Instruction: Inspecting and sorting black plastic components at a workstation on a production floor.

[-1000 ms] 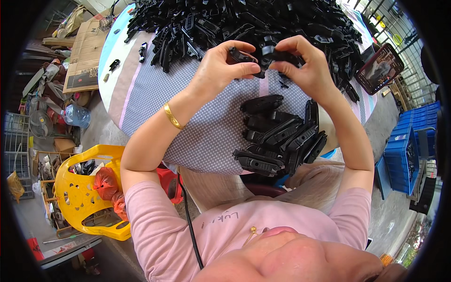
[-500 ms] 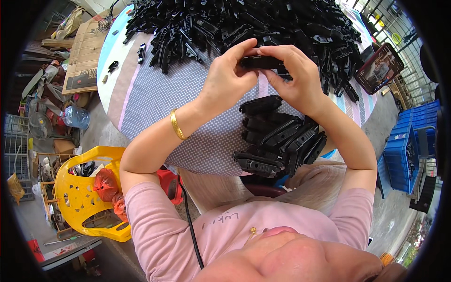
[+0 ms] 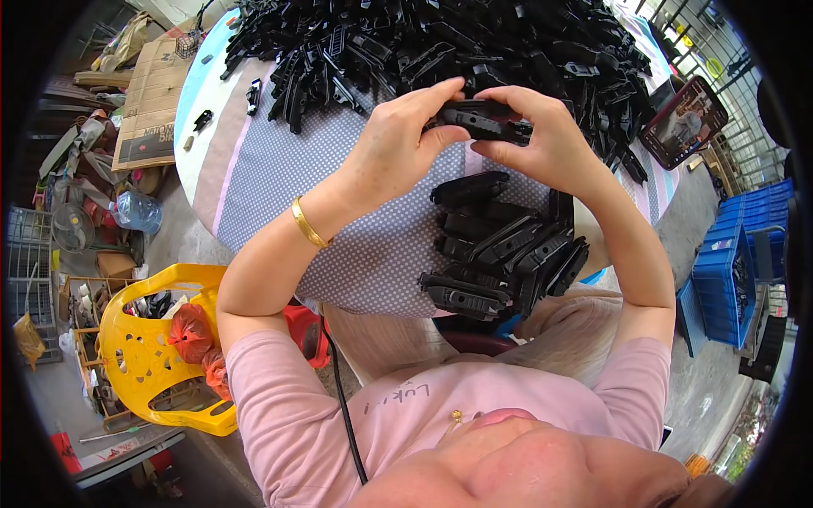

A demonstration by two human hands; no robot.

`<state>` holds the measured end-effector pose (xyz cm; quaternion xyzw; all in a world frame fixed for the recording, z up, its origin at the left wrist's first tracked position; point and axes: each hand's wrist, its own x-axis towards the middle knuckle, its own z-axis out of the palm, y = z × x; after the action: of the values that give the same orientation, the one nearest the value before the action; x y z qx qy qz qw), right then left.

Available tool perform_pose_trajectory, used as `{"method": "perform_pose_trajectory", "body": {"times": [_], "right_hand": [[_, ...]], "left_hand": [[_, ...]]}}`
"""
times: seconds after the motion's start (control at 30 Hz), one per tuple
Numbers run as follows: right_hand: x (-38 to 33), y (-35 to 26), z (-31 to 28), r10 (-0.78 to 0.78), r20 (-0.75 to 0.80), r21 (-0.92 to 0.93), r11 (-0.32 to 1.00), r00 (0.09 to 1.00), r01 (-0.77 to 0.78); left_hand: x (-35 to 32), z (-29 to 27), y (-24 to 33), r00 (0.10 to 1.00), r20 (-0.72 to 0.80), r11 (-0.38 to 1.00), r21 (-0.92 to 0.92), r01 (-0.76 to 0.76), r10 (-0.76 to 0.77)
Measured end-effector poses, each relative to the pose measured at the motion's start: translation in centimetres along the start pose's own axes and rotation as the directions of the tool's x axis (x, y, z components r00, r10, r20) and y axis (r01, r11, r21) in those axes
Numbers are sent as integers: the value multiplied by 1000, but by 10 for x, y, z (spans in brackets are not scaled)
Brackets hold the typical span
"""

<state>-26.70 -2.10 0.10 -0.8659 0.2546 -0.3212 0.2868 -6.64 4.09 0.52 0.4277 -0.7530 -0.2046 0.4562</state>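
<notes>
Between my two hands is a long black plastic part (image 3: 479, 120), held level above the table's near half. My left hand (image 3: 405, 140) pinches its left end between thumb and fingers. At the other end, my right hand (image 3: 546, 140) grips it with the thumb below and the fingers over the top. Just nearer to me lies a small stack of similar black parts (image 3: 500, 241) at the table's edge. Beyond my hands spreads a large heap of loose black plastic parts (image 3: 406, 51).
The round table has a dotted cloth (image 3: 313, 169). A phone (image 3: 684, 124) stands at its right rim. Two small black pieces (image 3: 203, 119) lie at the left. A yellow plastic chair (image 3: 140, 356) with red bags is on the left; blue crates (image 3: 724, 284) stand at the right.
The black part has been turned, and more of its face shows. My left hand has shifted slightly left and down; my right hand has changed its grip.
</notes>
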Motion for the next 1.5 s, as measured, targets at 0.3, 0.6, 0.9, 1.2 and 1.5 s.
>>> {"method": "perform_pose_trajectory", "body": {"times": [0.3, 0.6, 0.9, 1.2, 1.5], "right_hand": [[-4, -2, -2, -292, -84, -348, 905, 953, 247], [4, 23, -39, 23, 147, 254, 965, 989, -60], [-4, 28, -29, -42, 221, -494, 857, 974, 149], [2, 6, -10, -219, 115, 61, 975, 969, 214], [-1, -7, 9, -215, -47, 80, 973, 976, 218]], "left_hand": [[-2, 1, 3, 982, 43, 922, 337, -189, 186], [-2, -4, 18, 878, 478, 992, 106, -68, 9], [9, -77, -40, 967, 138, 518, 855, -6, -216], [13, -58, -17, 970, 87, 955, 219, 202, -225], [5, -4, -2, 759, 272, 608, -467, 642, -592]]}}
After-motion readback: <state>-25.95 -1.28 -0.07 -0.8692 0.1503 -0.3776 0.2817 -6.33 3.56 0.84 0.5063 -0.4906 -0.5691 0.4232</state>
